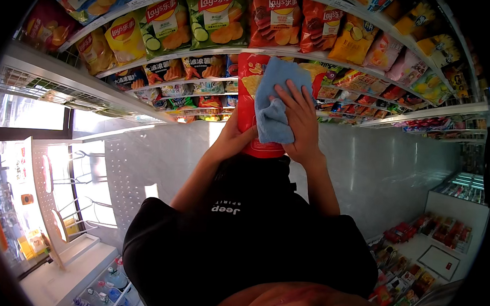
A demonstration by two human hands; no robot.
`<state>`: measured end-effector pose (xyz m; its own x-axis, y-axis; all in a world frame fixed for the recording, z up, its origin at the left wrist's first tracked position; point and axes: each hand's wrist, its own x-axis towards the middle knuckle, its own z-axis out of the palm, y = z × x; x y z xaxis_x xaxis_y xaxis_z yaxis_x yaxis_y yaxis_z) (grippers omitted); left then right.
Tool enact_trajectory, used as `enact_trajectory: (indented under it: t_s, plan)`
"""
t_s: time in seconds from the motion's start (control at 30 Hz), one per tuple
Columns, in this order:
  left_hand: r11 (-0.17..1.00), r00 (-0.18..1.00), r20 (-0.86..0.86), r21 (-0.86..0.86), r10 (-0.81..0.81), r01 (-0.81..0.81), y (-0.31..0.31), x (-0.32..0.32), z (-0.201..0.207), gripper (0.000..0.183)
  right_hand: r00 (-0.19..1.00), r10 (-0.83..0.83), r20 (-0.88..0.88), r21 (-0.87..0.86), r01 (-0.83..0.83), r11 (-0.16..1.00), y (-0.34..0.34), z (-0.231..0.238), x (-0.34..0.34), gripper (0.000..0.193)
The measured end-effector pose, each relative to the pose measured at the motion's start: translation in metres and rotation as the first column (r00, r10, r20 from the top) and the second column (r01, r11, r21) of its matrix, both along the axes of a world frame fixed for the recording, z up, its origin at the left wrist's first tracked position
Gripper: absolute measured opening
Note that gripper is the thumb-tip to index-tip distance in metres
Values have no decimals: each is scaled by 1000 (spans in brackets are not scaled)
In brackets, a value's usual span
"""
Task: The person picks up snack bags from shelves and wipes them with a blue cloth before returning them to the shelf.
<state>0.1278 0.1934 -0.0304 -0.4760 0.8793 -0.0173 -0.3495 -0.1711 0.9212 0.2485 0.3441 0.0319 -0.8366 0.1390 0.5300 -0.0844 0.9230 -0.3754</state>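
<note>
One red bag (pixel 248 112) is being held at the upper centre of the frame, its lower left edge being clasped by the part-closed left hand (pixel 236 139). A blue cloth (pixel 274 117) is being pressed against its front by the right hand (pixel 303 120), opened nearly flat. Packaged snacks (pixel 220 20) are being displayed along the frame's top.

Upper centre: snack bag (pixel 246 108), before the shelves (pixel 170 55); your left hand (pixel 234 140) at its lower left edge. Cloth (pixel 272 120) on the bag, beneath your right hand (pixel 302 120). Frame top: crisp packets (pixel 218 19) along the shelves. Lower left: bottles (pixel 117 279). Lower right: packaged goods (pixel 402 276).
</note>
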Motion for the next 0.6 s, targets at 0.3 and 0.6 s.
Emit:
enact_trajectory:
  t_s: [0.3, 0.6]
  plan:
    - [999, 924, -382, 28, -12, 24, 2, -5, -18, 68, 999, 28, 27, 30, -28, 999, -6, 10, -15, 46]
    - [999, 884, -467, -15, -34, 31, 1, -3, -20, 47, 990, 131, 54, 110, -137, 985, -9, 19, -29, 44]
